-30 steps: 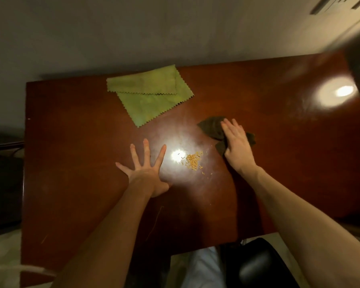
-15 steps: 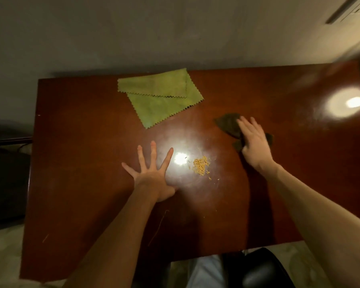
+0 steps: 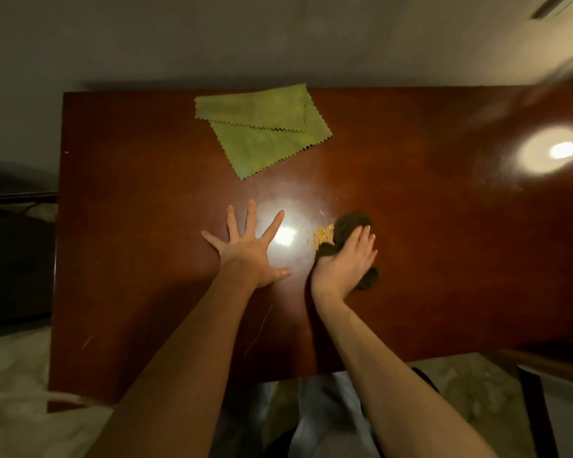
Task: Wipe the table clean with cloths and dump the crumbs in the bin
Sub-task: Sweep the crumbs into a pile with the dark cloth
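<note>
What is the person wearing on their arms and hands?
Nothing that shows. The left hand and right hand have no gloves or rings, and both wrists have no watch or band. The left arm and right arm are bare, with no sleeves in view.

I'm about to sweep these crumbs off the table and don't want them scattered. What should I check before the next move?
1. Wiping cloth under control: ok. The right hand presses on the bunched dark cloth.
2. Cloth meets the crumbs: ok, its edge touches the pile's right side.
3. Crumbs all gathered: not ok, a few stray bits lie beyond the pile, on its far side and left.
4. Left hand placed: ok, flat on the table, fingers spread, left of the pile.
5. Bin ready: cannot tell, none in view.
6. Spare green cloth: ok, folded near the far edge, apart from both hands.
</note>
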Demonstrator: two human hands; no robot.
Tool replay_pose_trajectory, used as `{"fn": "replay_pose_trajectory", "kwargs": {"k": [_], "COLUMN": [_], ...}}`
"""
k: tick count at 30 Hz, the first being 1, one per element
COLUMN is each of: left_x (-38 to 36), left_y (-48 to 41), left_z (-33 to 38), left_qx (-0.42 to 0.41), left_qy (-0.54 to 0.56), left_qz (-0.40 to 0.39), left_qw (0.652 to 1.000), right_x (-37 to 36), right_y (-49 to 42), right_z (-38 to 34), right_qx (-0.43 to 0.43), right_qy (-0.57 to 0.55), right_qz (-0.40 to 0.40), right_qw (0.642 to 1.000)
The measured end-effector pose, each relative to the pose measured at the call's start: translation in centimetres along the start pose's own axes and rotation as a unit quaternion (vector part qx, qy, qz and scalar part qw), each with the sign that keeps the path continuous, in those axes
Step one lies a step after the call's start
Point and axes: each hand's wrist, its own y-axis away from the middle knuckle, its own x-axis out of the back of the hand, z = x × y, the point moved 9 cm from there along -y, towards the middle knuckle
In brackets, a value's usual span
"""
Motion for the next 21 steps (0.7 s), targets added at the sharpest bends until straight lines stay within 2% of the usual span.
{"fn": "replay_pose_trajectory", "kwargs": {"k": [8, 14, 15, 17, 19, 21], "left_x": [1.8, 1.4, 1.3, 1.1, 0.9, 1.0], "left_y": [1.0, 1.1, 1.2, 1.3, 1.3, 1.3], "left_z": [-1.5, -2.2, -2.1, -1.8, -1.6, -1.7], "left_qx": [-0.036, -0.039, -0.038, -0.034, -0.030, -0.028], "left_qy": [-0.016, -0.031, -0.034, -0.038, -0.036, -0.037], "left_qz": [0.006, 0.020, 0.023, 0.021, 0.021, 0.015], "left_qw": [0.999, 0.999, 0.998, 0.998, 0.999, 0.999], "right_x": [1.1, 2.7, 2.6, 1.4, -0.1, -0.4], "right_y": [-8.1, -13.7, -13.8, -12.6, -10.3, -9.7], "right_z": [-0.2, 1.5, 1.1, -0.9, -3.0, -3.6], "right_qx": [0.026, 0.044, 0.073, 0.200, 0.359, 0.429], "right_qy": [-0.003, 0.012, 0.017, 0.034, 0.049, 0.054], "right_qz": [0.044, 0.032, 0.018, -0.044, -0.123, -0.172], "right_qw": [0.999, 0.998, 0.997, 0.978, 0.924, 0.885]}}
